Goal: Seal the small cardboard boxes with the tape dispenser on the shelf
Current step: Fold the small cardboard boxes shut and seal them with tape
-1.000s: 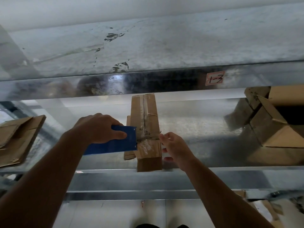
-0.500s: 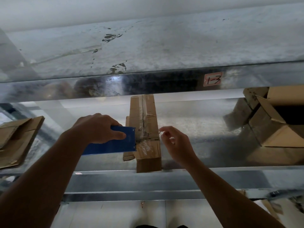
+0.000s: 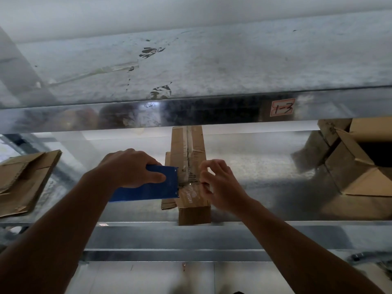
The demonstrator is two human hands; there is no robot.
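- While the left hand [image 3: 131, 168] grips the blue dispenser [image 3: 152, 187] at centre frame, fingers curled over its top edge and thumb laid across its face, the forearm rises from the lower left corner.
- Dispenser: its right end touches the left side of the box [image 3: 187, 153].
- Right hand [image 3: 220, 185]: just right of centre, forearm entering from the lower right; fingers curled, thumb and forefinger closed together at the box's right edge, pinching a strip of clear tape [image 3: 189, 183] that crosses the box top from the dispenser.
- Box: long and narrow, lying on the shelf [image 3: 265, 172] at centre frame, one end at the shelf's front lip, the other running away beneath the upper shelf [image 3: 212, 60]; a seam runs along its top.
- Shelf: galvanised sheet metal, dull and reflective, with a folded front lip across the lower frame.
- Open carton [image 3: 360, 166]: right edge of frame, flaps raised, on the same shelf, well apart from the box.
- Flat cardboard [image 3: 23, 179]: left edge of frame.
- Upper shelf: grey, mottled, with dark scuffs at upper centre.
- Label [image 3: 283, 107]: white with a red border, on the upper shelf's front face at upper right, handwritten "1-3".
- Print on the near end of the box top is too blurred to read.
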